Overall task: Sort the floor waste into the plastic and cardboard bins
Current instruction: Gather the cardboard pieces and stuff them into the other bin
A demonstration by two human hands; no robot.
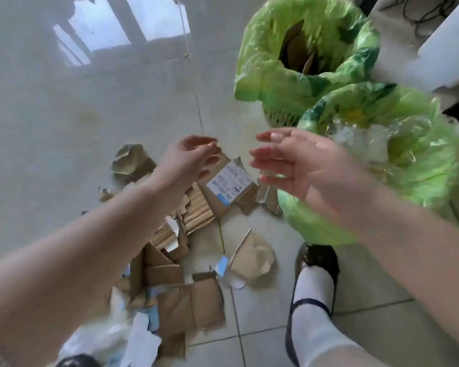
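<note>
Glossy pale floor tiles [64, 123] fill the frame's left. Torn cardboard pieces [191, 300] lie lower centre; one carries a white label [229, 184], print unreadable. Two green-lined bins [310, 49] stand upper right. Left hand [188, 162] and right hand [302, 165] hover spread, empty.

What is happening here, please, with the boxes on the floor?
A person is sorting waste. Both hands, left hand and right hand, are open and hold nothing, above torn cardboard pieces on the tiled floor. The far green-lined bin holds cardboard; the near green-lined bin holds clear plastic. Much cardboard, one piece with a shipping label, is not yet sorted.
</note>
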